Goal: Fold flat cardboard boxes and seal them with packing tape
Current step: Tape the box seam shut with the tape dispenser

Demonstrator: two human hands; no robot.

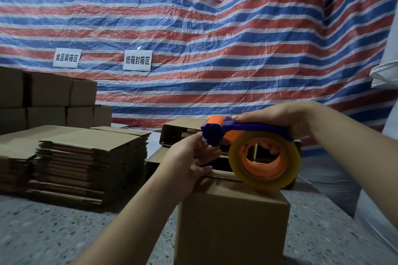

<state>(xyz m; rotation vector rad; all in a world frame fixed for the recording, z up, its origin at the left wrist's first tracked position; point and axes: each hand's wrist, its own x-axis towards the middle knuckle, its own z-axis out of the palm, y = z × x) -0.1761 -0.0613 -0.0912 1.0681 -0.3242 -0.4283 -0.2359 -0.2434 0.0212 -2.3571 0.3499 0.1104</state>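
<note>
While held above the folded box (232, 219) at 6 o'clock, tape dispenser (247, 135) gripped along its blue handle by right hand (280, 118), fingers curled through the roll's core. Left hand (191, 157) at 9 o'clock of the roll, fingertips pinching what looks like the tape's free end at the cutter. Box likely light, stiff, hollow: press on flaps near the seam. Tape thin, clingy; best pulled taut. Flat cardboard stack (90, 163) at 9 o'clock.
</note>
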